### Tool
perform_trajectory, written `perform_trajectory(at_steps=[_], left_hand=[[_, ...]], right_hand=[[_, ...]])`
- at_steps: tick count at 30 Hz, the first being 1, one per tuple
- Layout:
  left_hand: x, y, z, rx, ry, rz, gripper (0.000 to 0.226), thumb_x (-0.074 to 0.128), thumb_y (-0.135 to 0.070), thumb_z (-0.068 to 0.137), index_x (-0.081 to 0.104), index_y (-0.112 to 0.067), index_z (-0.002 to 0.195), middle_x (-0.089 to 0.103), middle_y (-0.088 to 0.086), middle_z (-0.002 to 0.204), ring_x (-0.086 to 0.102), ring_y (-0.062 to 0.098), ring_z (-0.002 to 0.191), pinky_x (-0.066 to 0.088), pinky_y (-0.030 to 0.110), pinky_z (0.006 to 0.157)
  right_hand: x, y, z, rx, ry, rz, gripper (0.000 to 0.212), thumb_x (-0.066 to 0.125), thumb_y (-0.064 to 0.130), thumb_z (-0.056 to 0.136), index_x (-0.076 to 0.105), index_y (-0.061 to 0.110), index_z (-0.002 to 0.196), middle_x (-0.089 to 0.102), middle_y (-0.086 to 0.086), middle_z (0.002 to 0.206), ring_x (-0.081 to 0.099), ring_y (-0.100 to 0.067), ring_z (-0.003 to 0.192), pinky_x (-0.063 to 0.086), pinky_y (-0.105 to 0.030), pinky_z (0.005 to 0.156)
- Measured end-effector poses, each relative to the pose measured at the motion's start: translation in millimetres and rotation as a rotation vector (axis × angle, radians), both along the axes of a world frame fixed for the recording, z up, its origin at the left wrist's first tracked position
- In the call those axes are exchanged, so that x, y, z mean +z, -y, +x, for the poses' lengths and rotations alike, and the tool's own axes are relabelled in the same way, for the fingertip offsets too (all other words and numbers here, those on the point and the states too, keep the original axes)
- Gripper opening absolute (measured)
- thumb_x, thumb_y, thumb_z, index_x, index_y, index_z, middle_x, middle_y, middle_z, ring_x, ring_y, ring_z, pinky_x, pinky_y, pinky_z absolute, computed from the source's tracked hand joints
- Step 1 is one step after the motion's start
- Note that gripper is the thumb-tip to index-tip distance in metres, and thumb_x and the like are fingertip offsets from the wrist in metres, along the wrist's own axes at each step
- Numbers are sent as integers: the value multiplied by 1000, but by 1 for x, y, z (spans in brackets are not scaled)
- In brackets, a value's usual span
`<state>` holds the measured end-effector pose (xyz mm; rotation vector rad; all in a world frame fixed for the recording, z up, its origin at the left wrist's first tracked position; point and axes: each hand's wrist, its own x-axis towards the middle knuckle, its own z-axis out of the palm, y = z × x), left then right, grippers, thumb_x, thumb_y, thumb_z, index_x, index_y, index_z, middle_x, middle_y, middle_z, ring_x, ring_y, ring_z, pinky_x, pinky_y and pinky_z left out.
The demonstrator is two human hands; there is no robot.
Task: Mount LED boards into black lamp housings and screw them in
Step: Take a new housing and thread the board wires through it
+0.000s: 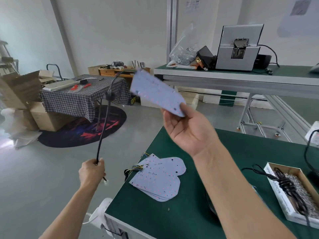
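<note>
My right hand (187, 130) pinches the lower corner of a pale LED board (155, 92) and holds it up in the air, tilted, above the left end of the green bench (172, 213). A black cable (105, 114) runs from the board's far end down to my left hand (91, 172), which grips it out over the floor; a small white connector sticks out below the fist. A stack of several LED boards (160, 178) with coloured wires lies on the bench near its left edge. No black lamp housing is clearly visible.
A white cardboard box (293, 192) holding screws and a coiled black cable sits on the bench at the right. A raised shelf behind carries a grey machine (240, 49) and a plastic bag. A checkered table (82, 95) and cardboard boxes stand on the floor to the left.
</note>
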<state>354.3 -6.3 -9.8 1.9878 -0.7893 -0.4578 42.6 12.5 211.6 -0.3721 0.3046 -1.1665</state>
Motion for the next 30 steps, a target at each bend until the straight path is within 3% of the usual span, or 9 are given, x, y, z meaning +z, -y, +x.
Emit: perform_trajectory(at_steps=[4, 9, 12, 15, 19, 24, 27, 30], left_hand=[[20, -4, 7, -1, 34, -5, 43, 55, -36, 101, 70, -8, 71, 70, 7, 56, 71, 34, 76, 58, 47, 85], [72, -4, -15, -171, 282, -89, 52, 44, -44, 108, 77, -11, 84, 70, 14, 69, 66, 40, 85, 49, 46, 85], [113, -6, -52, -260, 295, -210, 55, 41, -50, 108, 74, -21, 74, 66, 5, 56, 67, 31, 70, 49, 41, 76], [145, -9, -100, -382, 147, -373, 59, 43, -54, 106, 71, -17, 70, 61, 6, 49, 61, 23, 48, 53, 39, 67], [169, -23, -168, -575, 42, -479, 59, 44, -55, 106, 69, -14, 72, 57, 6, 48, 55, 22, 42, 53, 41, 57], [162, -33, -236, -745, 33, -412, 58, 42, -53, 107, 67, -15, 73, 56, 5, 45, 54, 18, 41, 47, 25, 48], [152, -29, -271, -779, 98, -349, 54, 42, -49, 108, 66, -17, 71, 58, 5, 49, 60, 30, 53, 51, 36, 55], [139, -23, -295, -818, 176, -317, 52, 43, -47, 109, 63, -19, 70, 53, -5, 50, 57, 25, 53, 49, 37, 60]], right_hand=[[26, -7, -45, -122, 38, -86, 28, 44, 14, 109, 66, -2, 113, 76, -21, 94, 76, -30, 83, 64, -30, 60], [32, -22, -113, -323, -48, -124, 29, 44, 16, 110, 65, 1, 122, 77, -16, 111, 78, -26, 98, 63, -27, 66], [19, -34, -151, -441, -119, -101, 31, 40, 21, 112, 64, 5, 123, 78, -11, 115, 77, -21, 104, 62, -24, 68], [-7, -53, -175, -541, -237, -3, 29, 40, 25, 113, 64, 9, 114, 80, -6, 105, 77, -15, 101, 61, -21, 65], [-49, -80, -193, -611, -232, 148, 25, 47, 25, 110, 65, 11, 120, 79, -2, 101, 78, -11, 94, 60, -18, 64], [-97, -116, -194, -715, -160, 249, 20, 50, 25, 109, 66, 12, 111, 78, 0, 92, 77, -9, 83, 58, -18, 61], [-125, -128, -192, -784, -137, 336, 23, 48, 26, 110, 65, 12, 106, 79, 0, 86, 76, -9, 79, 59, -17, 60], [-149, -133, -192, -818, -109, 448, 26, 45, 26, 111, 60, 9, 99, 78, 0, 73, 76, -9, 65, 57, -16, 52]])
